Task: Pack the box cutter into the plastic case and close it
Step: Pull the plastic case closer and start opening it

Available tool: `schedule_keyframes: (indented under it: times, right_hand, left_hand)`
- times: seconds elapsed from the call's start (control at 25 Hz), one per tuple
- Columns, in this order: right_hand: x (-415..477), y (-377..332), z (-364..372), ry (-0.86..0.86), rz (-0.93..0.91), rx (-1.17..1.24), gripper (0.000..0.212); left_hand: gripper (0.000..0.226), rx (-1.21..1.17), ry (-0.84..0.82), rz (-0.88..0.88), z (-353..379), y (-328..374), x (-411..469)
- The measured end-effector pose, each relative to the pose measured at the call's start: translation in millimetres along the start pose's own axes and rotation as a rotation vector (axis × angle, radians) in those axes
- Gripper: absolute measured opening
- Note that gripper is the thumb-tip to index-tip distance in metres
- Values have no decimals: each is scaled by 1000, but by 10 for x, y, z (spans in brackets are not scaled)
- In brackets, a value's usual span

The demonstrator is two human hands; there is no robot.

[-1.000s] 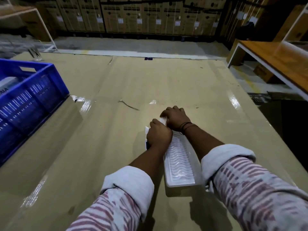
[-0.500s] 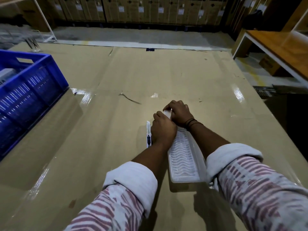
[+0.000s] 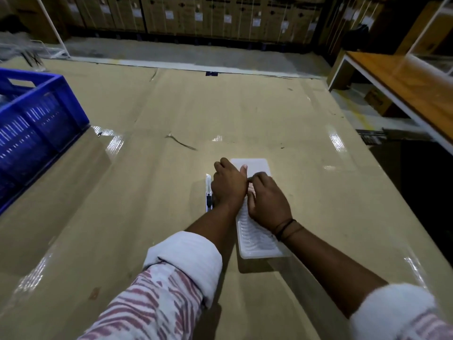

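Note:
A long translucent plastic case [image 3: 257, 239] lies on the cardboard-covered table [image 3: 147, 182], its far end flat and smooth, its near end ribbed. My left hand [image 3: 229, 186] rests on the case's left edge, thumb on its top. My right hand [image 3: 268, 201] presses on the case's middle with curled fingers, touching the left hand. The box cutter [image 3: 208, 192], white with a dark slider, lies on the table just left of the case, partly hidden by my left hand. Whether the case's lid is open or shut is unclear.
A blue plastic crate [image 3: 36, 128] stands at the left edge of the table. A wooden bench with a white frame [image 3: 402, 79] stands to the right, past a dark gap. Stacked cartons line the far wall. A thin scrap [image 3: 180, 142] lies on the cardboard beyond my hands.
My right hand has slid back along the case toward me, uncovering the case's far end. My left hand stays at the case's left edge. The box cutter has come more into sight.

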State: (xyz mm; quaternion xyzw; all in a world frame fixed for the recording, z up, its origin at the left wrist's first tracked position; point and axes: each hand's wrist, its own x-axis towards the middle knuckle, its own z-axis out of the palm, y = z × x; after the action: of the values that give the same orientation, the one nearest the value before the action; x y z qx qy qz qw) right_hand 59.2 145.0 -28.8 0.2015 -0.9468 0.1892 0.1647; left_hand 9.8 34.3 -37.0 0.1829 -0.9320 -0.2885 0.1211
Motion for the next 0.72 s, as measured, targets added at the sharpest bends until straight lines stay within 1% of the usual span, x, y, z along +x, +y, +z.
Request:
schedule_keyframes:
  times: [0.08,0.12,0.2,0.28,0.32,0.36,0.4,0.48,0.52,0.64,0.72]
  right_hand:
    - [-319,-124,-160,-47,-49,-4,25]
    - [-444,-181,-238,-63,-62,-1,31]
    - [-632,-262,-362,-129,-70,-21,53]
    - [-768,-319,-420,-231,-115,-98,85]
    - [-820,-338,-406,-289,-146,-145,98]
    - [-860,-345,-366,-326,-181,-191,103]
    - [-887,-338,-323,-328,-221,-226,100]
    - [-919,-285,-239,-253,-304,-269,86]
    - [-925,-257,-211,-224,-329,-271,85]
    - [-891,-221,-236,-205,-321,-211,100]
    - [-885,-207,-237,-197,-303,-172,102]
  left_hand:
    - [54,-15,-12,-16,-14,11,4]
    - [54,-21,-15,-22,-18,16,-2]
    - [55,-25,-19,-20,-20,21,-13]
    - [55,-30,-30,-11,-29,19,-22]
    - [55,-34,-36,-10,-35,20,-23]
    - [55,-40,-45,-13,-45,22,-22]
    - [55,-50,-60,-20,-56,32,-24]
    - [56,-87,-113,-39,-78,46,-26]
    - [56,-118,-147,-53,-80,46,-27]
    - [57,-208,-257,-134,-66,20,-38]
    - [59,-238,-300,-163,-47,-15,-65]
